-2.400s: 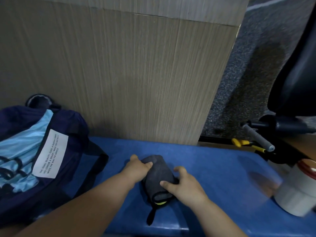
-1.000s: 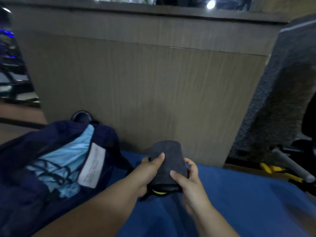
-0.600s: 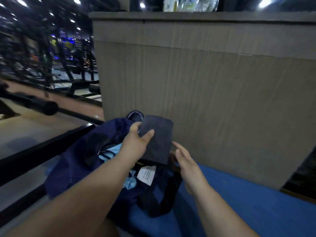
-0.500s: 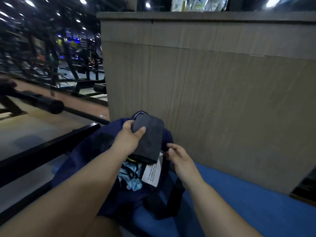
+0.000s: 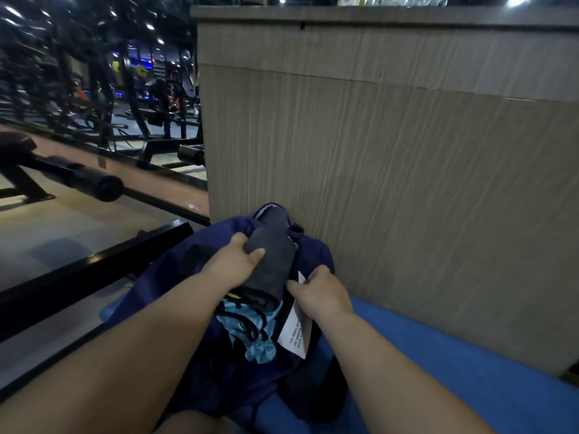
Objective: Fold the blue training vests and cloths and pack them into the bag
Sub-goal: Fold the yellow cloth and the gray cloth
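Over navy bag | folded grey cloth being gripped by left hand | rim being pinched by right hand

One head-worn camera looks forward and down along both forearms, close above the navy bag on the blue bench. It faces a wood-grain counter panel, with gym racks far off left.

bag interior mostly hidden, gym machines blurred

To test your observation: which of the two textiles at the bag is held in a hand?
The grey folded cloth, gripped by the left hand at the mouth of the bag; the light blue vest lies inside, in no hand.
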Demonstrator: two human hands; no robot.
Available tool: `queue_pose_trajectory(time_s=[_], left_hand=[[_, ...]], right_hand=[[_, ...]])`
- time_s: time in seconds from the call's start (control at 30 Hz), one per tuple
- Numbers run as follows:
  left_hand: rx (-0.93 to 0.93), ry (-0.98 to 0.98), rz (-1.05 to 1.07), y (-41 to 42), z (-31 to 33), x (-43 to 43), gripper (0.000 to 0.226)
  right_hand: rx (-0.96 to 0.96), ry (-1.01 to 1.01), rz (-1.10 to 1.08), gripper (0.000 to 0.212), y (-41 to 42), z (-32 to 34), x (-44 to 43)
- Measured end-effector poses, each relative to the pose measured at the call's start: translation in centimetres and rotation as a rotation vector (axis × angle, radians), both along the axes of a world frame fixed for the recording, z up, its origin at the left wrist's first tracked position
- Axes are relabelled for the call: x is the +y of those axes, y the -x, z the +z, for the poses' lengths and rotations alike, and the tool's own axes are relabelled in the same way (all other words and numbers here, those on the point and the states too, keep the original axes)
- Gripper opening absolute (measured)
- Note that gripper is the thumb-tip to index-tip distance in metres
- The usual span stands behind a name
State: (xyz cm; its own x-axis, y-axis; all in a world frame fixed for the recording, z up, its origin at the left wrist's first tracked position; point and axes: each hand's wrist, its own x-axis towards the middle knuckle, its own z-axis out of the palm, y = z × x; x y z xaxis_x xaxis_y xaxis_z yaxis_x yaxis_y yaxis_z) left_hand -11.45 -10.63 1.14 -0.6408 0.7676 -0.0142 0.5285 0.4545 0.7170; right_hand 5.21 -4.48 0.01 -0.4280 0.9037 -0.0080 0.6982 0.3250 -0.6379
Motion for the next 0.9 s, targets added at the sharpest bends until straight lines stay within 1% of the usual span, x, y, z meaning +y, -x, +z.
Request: queue_pose_trajectory(time_s=[0.07, 0.1, 0.13, 0.23, 0.43, 0.53, 0.67, 0.73, 0.77, 0.83, 0.9], left_hand=[[0.135, 0.105, 0.038, -0.2, -0.6, 0.3, 0.044], [0.174, 0.141, 0.066, -0.1, -0.8, 0.4, 0.046], [0.160, 0.151, 0.070, 0.2, -1.1, 0.5, 0.048], [0.069, 0.113, -0.014, 0.8, -2.1, 0.9, 0.057], [0.096, 0.132, -0.163, -1.5, -2.0, 0.9, 0.058], [0.125, 0.149, -0.245, -3.5, -2.1, 1.0, 0.055], [0.152, 0.128, -0.420, -8.1, -1.8, 1.5, 0.056], [0.113, 0.109, -0.521, -10.8, -2.2, 2.0, 0.057], [0.094, 0.098, -0.565, -12.4, -2.6, 2.4, 0.059], [0.086, 0.084, -0.634, -15.5, -3.4, 3.2, 0.061], [0.126, 0.062, -0.703, -18.5, -3.8, 3.9, 0.056]], right_hand=[[0.018, -0.043, -0.003, 0.029, 0.0, -0.1, 0.2], [0.045, -0.057, -0.022, 0.024, -0.2, -0.1, 0.3], [0.077, -0.066, -0.049, 0.023, -0.5, 0.0, 0.5], [0.199, -0.106, -0.114, 0.029, -1.8, 0.1, 0.7], [0.433, -0.212, -0.217, 0.040, -4.7, -0.9, -0.7], [0.486, -0.311, -0.256, 0.043, -6.8, -0.9, -1.4], [0.487, -0.428, -0.268, 0.050, -10.7, -0.4, -2.4], [0.452, -0.481, -0.292, 0.046, -13.5, 0.3, -2.9], [0.394, -0.491, -0.293, 0.047, -14.9, 0.8, -3.1], [0.184, -0.469, -0.249, 0.046, -17.9, 1.6, -3.6], [-0.066, -0.442, -0.192, 0.043, -20.5, 2.1, -4.3]])
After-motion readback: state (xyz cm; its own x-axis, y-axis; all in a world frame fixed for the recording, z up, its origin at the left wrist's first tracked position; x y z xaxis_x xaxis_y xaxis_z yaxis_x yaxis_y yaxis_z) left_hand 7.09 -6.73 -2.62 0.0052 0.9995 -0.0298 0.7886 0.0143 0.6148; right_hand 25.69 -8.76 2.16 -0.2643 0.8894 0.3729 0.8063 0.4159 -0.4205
